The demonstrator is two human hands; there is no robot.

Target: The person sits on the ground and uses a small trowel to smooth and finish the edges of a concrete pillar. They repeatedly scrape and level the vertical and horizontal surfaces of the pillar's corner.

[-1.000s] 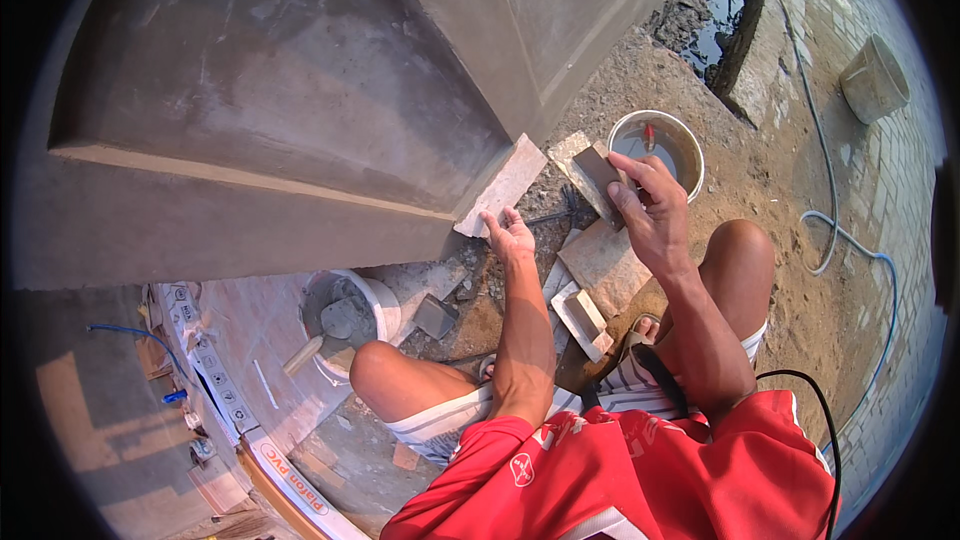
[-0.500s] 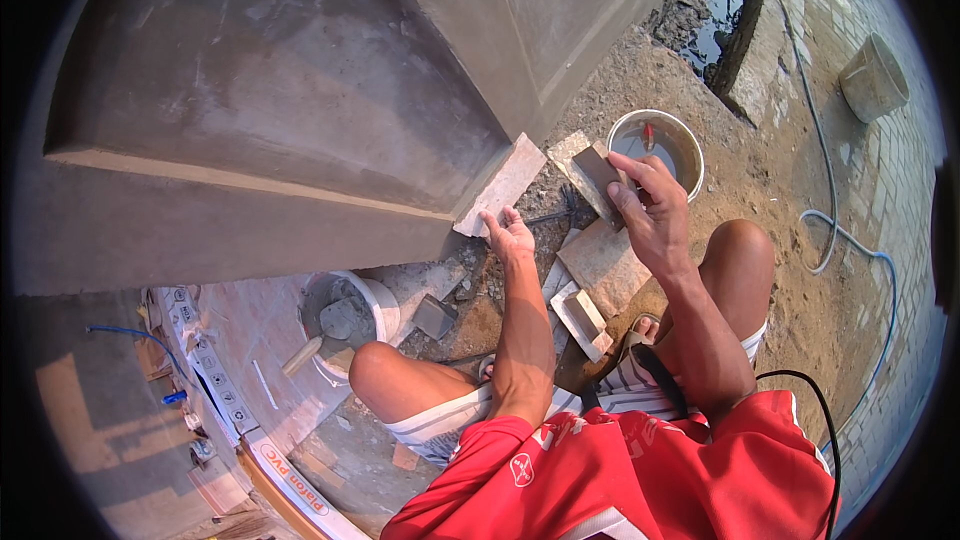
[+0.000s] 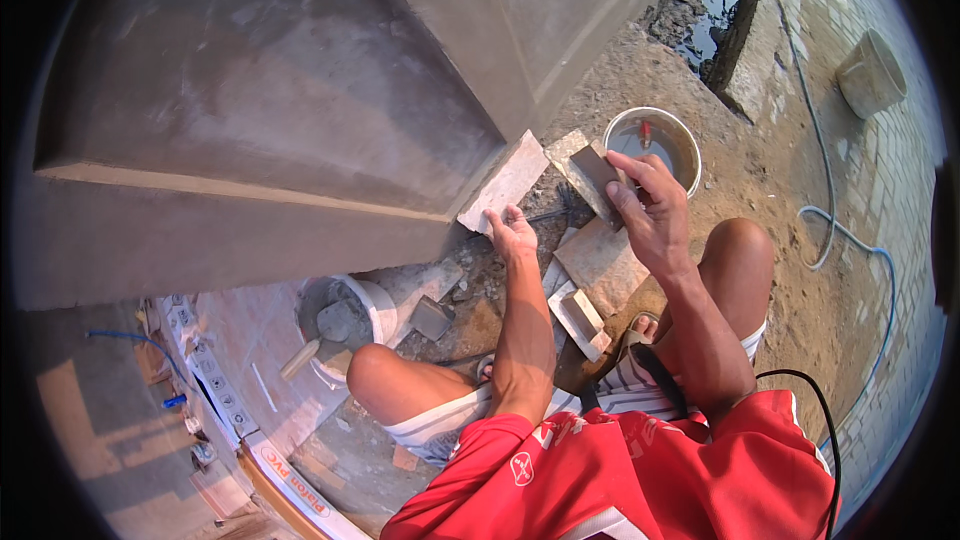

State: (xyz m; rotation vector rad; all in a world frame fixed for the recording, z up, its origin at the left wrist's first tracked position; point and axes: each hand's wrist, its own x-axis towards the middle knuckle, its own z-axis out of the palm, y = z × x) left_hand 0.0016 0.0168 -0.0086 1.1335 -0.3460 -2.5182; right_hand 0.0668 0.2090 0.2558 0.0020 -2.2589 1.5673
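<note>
At the foot of a grey plastered wall (image 3: 250,130), my left hand (image 3: 513,235) grips the near edge of a pale, rough-faced tile strip (image 3: 508,178). The strip lies tilted against the lower corner of the plaster. My right hand (image 3: 652,202) pinches a small rectangular block (image 3: 597,181) with a smooth grey-brown face, fingers along its right edge. Under and behind that block shows another pale rough slab (image 3: 568,152). Between my knees lies a small white board with a wooden block on it (image 3: 580,320), beside a flat stone tile (image 3: 605,262).
A white bucket of water (image 3: 690,145) with a red-handled tool stands beyond my right hand. Left of my knee is a bucket of grey mortar (image 3: 345,315) with a trowel. A hose (image 3: 812,110) runs along the right; another bucket (image 3: 870,75) stands there, near a wet trench (image 3: 712,15).
The view has shifted slightly, and the wall and buckets sit a little differently in it. Both hands keep nearly the same position and hold on the tile strip and the block.
</note>
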